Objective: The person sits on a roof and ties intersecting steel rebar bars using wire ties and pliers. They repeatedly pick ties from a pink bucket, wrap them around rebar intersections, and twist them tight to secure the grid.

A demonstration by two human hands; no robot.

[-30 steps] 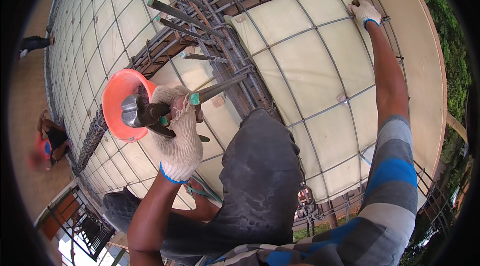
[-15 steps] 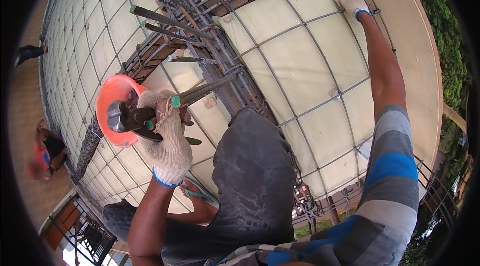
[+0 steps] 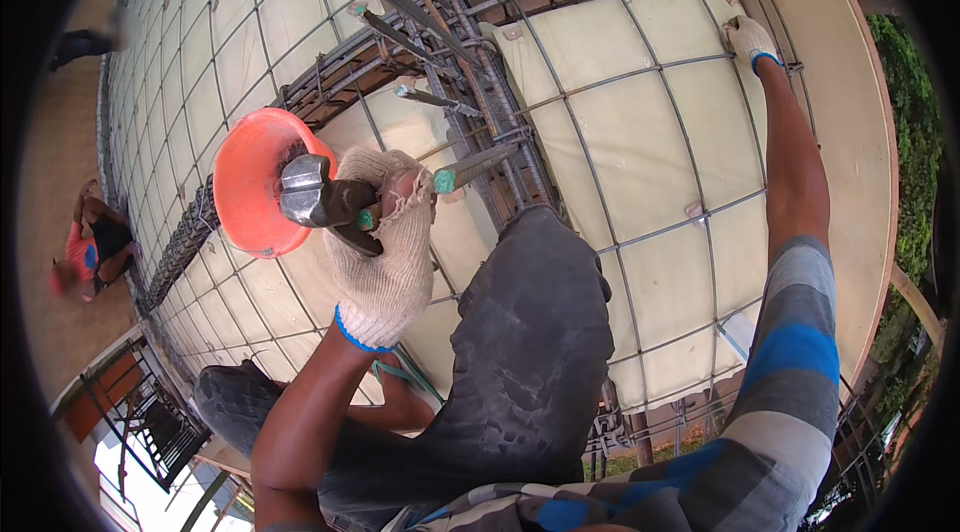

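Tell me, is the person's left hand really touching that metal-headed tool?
Touching. The head view shows the gloved left hand wrapped around the metal-headed tool, whose shiny end sticks out leftward.

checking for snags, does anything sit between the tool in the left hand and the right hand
Yes: a green-ended bar juts out just right of the left hand and tool, and a thick rebar bundle runs beyond it, before the right hand.
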